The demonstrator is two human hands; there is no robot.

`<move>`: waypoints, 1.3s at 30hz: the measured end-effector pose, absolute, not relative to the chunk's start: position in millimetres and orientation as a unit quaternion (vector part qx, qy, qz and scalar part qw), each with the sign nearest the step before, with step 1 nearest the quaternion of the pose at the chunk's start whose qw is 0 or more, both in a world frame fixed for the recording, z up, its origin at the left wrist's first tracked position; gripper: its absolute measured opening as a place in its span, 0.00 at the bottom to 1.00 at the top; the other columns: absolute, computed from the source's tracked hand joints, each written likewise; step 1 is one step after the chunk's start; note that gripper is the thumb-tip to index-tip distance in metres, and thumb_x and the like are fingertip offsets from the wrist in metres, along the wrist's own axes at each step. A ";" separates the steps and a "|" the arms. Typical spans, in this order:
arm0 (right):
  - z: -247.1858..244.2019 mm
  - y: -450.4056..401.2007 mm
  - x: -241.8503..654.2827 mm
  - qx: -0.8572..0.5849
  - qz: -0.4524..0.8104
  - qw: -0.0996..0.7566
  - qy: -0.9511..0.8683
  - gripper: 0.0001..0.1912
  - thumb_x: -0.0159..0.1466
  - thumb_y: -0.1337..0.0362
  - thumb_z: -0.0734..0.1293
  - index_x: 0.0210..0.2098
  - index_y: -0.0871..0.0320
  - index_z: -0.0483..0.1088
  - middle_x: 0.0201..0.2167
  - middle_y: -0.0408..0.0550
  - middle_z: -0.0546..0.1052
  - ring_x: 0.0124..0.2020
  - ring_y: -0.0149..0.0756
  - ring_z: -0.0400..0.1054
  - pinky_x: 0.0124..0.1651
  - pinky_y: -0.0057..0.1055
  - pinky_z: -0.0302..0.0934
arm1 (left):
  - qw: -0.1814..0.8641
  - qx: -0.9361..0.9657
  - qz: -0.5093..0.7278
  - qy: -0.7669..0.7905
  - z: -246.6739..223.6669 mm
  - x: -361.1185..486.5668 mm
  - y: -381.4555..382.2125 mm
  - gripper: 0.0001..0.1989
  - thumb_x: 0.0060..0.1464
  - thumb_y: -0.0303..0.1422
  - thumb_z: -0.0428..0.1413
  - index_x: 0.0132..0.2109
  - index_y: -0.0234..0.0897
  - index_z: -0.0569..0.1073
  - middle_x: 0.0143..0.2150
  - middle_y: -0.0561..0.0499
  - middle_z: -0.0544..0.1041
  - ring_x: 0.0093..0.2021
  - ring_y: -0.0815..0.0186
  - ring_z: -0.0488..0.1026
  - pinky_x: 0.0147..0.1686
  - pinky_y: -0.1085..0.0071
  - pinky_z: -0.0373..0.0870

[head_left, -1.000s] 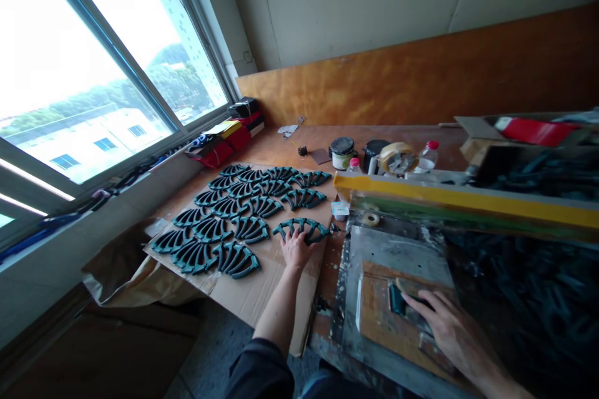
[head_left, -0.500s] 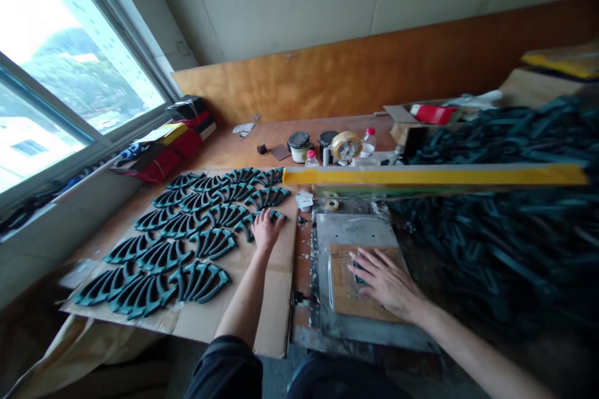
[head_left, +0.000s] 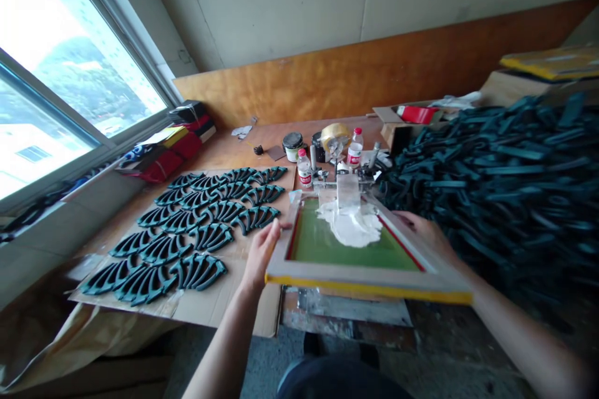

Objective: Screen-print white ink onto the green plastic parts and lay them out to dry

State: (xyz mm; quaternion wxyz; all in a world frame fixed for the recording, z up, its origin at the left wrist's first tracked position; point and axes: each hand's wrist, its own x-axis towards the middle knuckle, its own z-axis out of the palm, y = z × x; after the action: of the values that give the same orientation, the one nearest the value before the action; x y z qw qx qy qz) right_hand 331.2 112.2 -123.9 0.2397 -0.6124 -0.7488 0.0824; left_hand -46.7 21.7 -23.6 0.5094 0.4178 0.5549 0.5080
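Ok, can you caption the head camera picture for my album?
Left hand and right hand hold up a silkscreen frame with white ink beside teal parts.

Passage: narrow gap beneath the raised screen frame (head_left: pixel 355 275), above the metal press bed (head_left: pixel 350 310). Obstructions: heaped teal moulded parts (head_left: pixel 496 199) at right; hinge clamp (head_left: pixel 344 181) and plastic bottle (head_left: pixel 304 168) behind.

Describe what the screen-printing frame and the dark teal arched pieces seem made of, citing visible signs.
The frame looks like matte pale wood, yellow-taped along one edge. The dark teal arched pieces look like moulded plastic or rubber: identical ribbed shapes, satin sheen.
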 end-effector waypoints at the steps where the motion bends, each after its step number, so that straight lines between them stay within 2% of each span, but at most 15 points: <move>1: -115.8 116.4 327.9 -0.606 0.082 0.258 -0.748 0.22 0.67 0.54 0.57 0.51 0.59 0.71 0.41 0.53 0.78 0.39 0.43 0.74 0.41 0.38 0.69 | 0.528 0.412 0.473 0.572 -42.1 -49.7 11.1 0.29 0.49 0.55 0.57 0.46 0.32 0.77 0.31 0.50 0.76 0.26 0.69 0.69 0.25 0.75 0.62; 4: -93.0 123.8 291.6 -0.542 0.042 0.298 -0.784 0.29 0.62 0.54 0.65 0.59 0.60 0.62 0.54 0.56 0.70 0.51 0.45 0.68 0.52 0.40 0.65 | 0.532 0.401 0.432 0.608 -104.7 -51.8 -8.0 0.39 0.45 0.53 0.61 0.60 0.33 0.68 0.25 0.55 0.73 0.23 0.70 0.66 0.23 0.76 0.59; 6: -82.5 126.2 259.1 -0.505 0.006 0.257 -0.824 0.31 0.58 0.58 0.69 0.58 0.60 0.62 0.56 0.57 0.67 0.55 0.47 0.63 0.56 0.41 0.61 | 0.506 0.401 0.428 0.632 -142.0 -50.2 -10.4 0.44 0.47 0.52 0.60 0.65 0.35 0.60 0.24 0.56 0.72 0.23 0.70 0.66 0.24 0.75 0.61; 10: -81.8 121.6 219.0 -0.503 0.022 0.096 -0.859 0.12 0.58 0.65 0.69 0.41 0.59 0.69 0.40 0.52 0.73 0.45 0.42 0.67 0.46 0.34 0.63 | 0.472 0.414 0.406 0.664 -184.4 -51.1 -5.3 0.40 0.51 0.49 0.58 0.66 0.37 0.59 0.29 0.53 0.75 0.29 0.66 0.71 0.31 0.72 0.67; 13: -96.8 100.9 216.9 -0.493 0.037 0.061 -0.867 0.03 0.61 0.66 0.66 0.35 0.59 0.70 0.34 0.50 0.74 0.39 0.39 0.68 0.40 0.31 0.61 | 0.467 0.427 0.396 0.665 -193.8 -55.7 -3.0 0.37 0.51 0.48 0.58 0.65 0.38 0.61 0.31 0.51 0.77 0.32 0.64 0.73 0.34 0.70 0.69; 19: -108.6 54.4 238.6 -0.291 0.063 0.074 -0.952 0.08 0.58 0.76 0.61 0.31 0.59 0.68 0.32 0.48 0.73 0.38 0.38 0.65 0.40 0.31 0.57 | 0.473 0.421 0.402 0.661 -199.0 -58.7 -4.1 0.35 0.52 0.47 0.58 0.64 0.38 0.63 0.32 0.50 0.78 0.33 0.64 0.74 0.34 0.71 0.70; 22: -99.3 58.8 242.2 -0.281 0.111 0.064 -0.951 0.04 0.57 0.72 0.64 0.28 0.58 0.68 0.29 0.45 0.73 0.35 0.36 0.65 0.37 0.30 0.56 | 0.476 0.416 0.408 0.658 -198.0 -57.5 -4.6 0.36 0.51 0.48 0.58 0.63 0.37 0.63 0.33 0.50 0.78 0.32 0.64 0.74 0.33 0.71 0.70; 24: -99.4 62.3 240.7 -0.312 0.106 0.094 -0.939 0.05 0.58 0.72 0.63 0.28 0.58 0.68 0.29 0.46 0.73 0.35 0.36 0.65 0.38 0.31 0.57 | 0.483 0.407 0.416 0.654 -195.0 -56.1 -4.6 0.37 0.50 0.48 0.59 0.63 0.37 0.64 0.33 0.50 0.78 0.32 0.64 0.73 0.33 0.71 0.69; 27: -110.4 55.4 240.0 -0.322 0.061 0.159 -0.931 0.09 0.59 0.75 0.60 0.32 0.60 0.70 0.33 0.50 0.74 0.39 0.38 0.65 0.42 0.32 0.59 | 0.508 0.382 0.434 0.639 -187.6 -52.6 -4.5 0.41 0.47 0.50 0.60 0.64 0.34 0.62 0.32 0.50 0.78 0.30 0.64 0.73 0.31 0.71 0.69; 29: -114.9 49.2 241.8 -0.300 0.065 0.160 -0.938 0.09 0.60 0.74 0.60 0.33 0.60 0.71 0.33 0.51 0.74 0.40 0.38 0.66 0.43 0.32 0.60 | 0.523 0.363 0.443 0.631 -180.8 -49.7 -4.5 0.44 0.45 0.51 0.61 0.64 0.31 0.60 0.30 0.50 0.77 0.29 0.65 0.72 0.30 0.71 0.68; 31: -110.2 52.0 241.4 -0.302 0.087 0.139 -0.939 0.07 0.62 0.70 0.62 0.34 0.58 0.72 0.33 0.49 0.75 0.38 0.36 0.67 0.42 0.31 0.61 | 0.529 0.355 0.445 0.629 -171.8 -47.4 -4.6 0.47 0.42 0.52 0.62 0.64 0.29 0.60 0.28 0.51 0.76 0.26 0.67 0.70 0.27 0.73 0.66; 33: -96.1 67.7 235.8 -0.344 0.100 0.132 -0.924 0.07 0.63 0.64 0.65 0.41 0.55 0.73 0.37 0.47 0.76 0.39 0.36 0.69 0.43 0.30 0.62 | 0.528 0.359 0.442 0.630 -159.0 -46.9 -5.2 0.48 0.41 0.52 0.62 0.64 0.28 0.60 0.24 0.55 0.73 0.23 0.70 0.66 0.24 0.75 0.61; 35: -76.7 92.7 227.3 -0.411 0.091 0.134 -0.897 0.19 0.62 0.60 0.67 0.53 0.49 0.68 0.44 0.44 0.76 0.42 0.36 0.70 0.43 0.30 0.63 | 0.530 0.372 0.433 0.627 -141.1 -48.5 -6.1 0.48 0.41 0.52 0.62 0.65 0.30 0.59 0.21 0.59 0.68 0.20 0.73 0.61 0.21 0.76 0.55; 37: -56.9 119.7 223.4 -0.479 0.058 0.133 -0.866 0.31 0.61 0.54 0.68 0.62 0.43 0.59 0.46 0.44 0.76 0.41 0.37 0.72 0.40 0.29 0.63 | 0.538 0.385 0.425 0.618 -117.4 -51.4 -6.5 0.47 0.42 0.52 0.62 0.65 0.33 0.60 0.19 0.61 0.65 0.18 0.74 0.57 0.20 0.77 0.51; 39: -42.5 142.1 231.6 -0.532 0.025 0.146 -0.834 0.34 0.62 0.48 0.65 0.65 0.43 0.54 0.45 0.46 0.76 0.37 0.38 0.72 0.35 0.29 0.62 | 0.554 0.387 0.426 0.601 -89.2 -53.2 -4.4 0.41 0.45 0.54 0.60 0.61 0.34 0.66 0.20 0.59 0.66 0.20 0.73 0.60 0.20 0.77 0.52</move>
State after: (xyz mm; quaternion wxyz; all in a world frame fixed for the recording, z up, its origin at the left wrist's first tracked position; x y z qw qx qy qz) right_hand 231.6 142.1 -42.5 0.1456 -0.5321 -0.8337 0.0253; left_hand -53.2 -4.4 -89.2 0.5541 0.3865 0.6015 0.4263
